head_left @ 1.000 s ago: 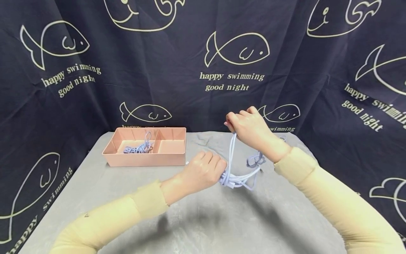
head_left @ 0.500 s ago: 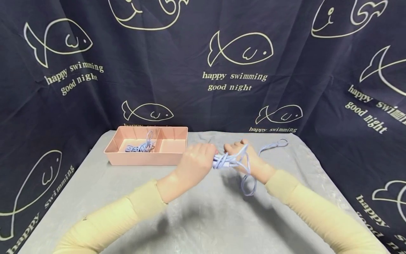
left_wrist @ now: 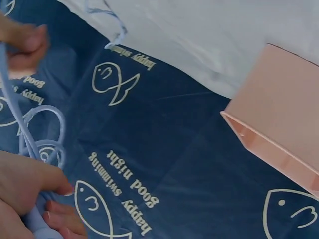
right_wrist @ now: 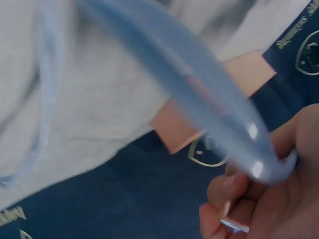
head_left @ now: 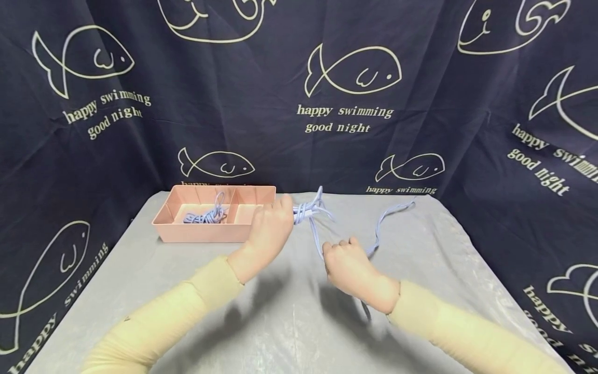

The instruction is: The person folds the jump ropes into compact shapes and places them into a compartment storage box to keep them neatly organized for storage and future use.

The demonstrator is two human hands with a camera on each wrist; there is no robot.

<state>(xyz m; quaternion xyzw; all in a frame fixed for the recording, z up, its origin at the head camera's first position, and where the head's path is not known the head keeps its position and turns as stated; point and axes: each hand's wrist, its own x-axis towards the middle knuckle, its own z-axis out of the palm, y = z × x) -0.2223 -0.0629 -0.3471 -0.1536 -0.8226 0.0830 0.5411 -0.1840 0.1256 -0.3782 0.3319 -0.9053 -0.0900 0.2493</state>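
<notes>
In the head view my left hand (head_left: 271, 223) grips a wound bundle of light-blue cord (head_left: 306, 210), just off the right end of the pink box (head_left: 205, 234). Loops of the cord stick out past the fingers. Lower and to the right, my right hand (head_left: 352, 270) grips a doubled strand that runs up to the bundle. The right wrist view shows this cord (right_wrist: 194, 94) as two glossy lengths meeting at the curled fingers (right_wrist: 234, 191). In the left wrist view the cord (left_wrist: 17, 109) stretches between both hands.
Inside the box's left compartment lies another tied bundle of blue cord (head_left: 205, 215); a divider separates the right compartment. A further blue cord (head_left: 383, 223) trails over the grey tabletop (head_left: 289, 322) behind my right hand. Dark fish-print cloth (head_left: 261, 104) encloses the back and sides.
My left hand has moved up and left with the bundle. The right hand, high above the table at first, has come down towards me, drawing a strand away from the bundle.
</notes>
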